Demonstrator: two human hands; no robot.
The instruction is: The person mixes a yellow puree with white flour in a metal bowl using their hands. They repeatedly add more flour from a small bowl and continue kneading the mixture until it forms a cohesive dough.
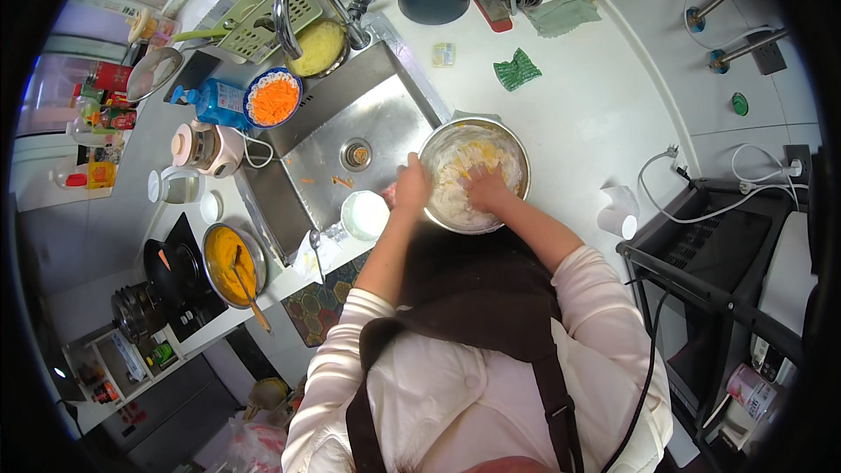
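Note:
A stainless steel mixing bowl [522,167] stands at the counter's front edge, right of the sink. It holds pale flour mixed with yellow, crumbly dough [474,156]. Inside it my right hand [487,189] presses into the mixture, its fingertips partly hidden. My left hand [412,184] grips the bowl's left rim, thumb up. A white-filled bowl [365,215] sits close to my left forearm at the sink's front corner. Farther left, a metal bowl of orange mash [230,256] has a wooden-handled utensil [248,292] in it.
The steel sink [315,144] holds orange scraps. Beyond it are a bowl of shredded carrot [274,100], a bowl of yellow shreds [320,49] and the faucet [282,13]. A spoon [317,249] lies by the sink. A paper roll [617,220] and a black cart [709,236] are at right.

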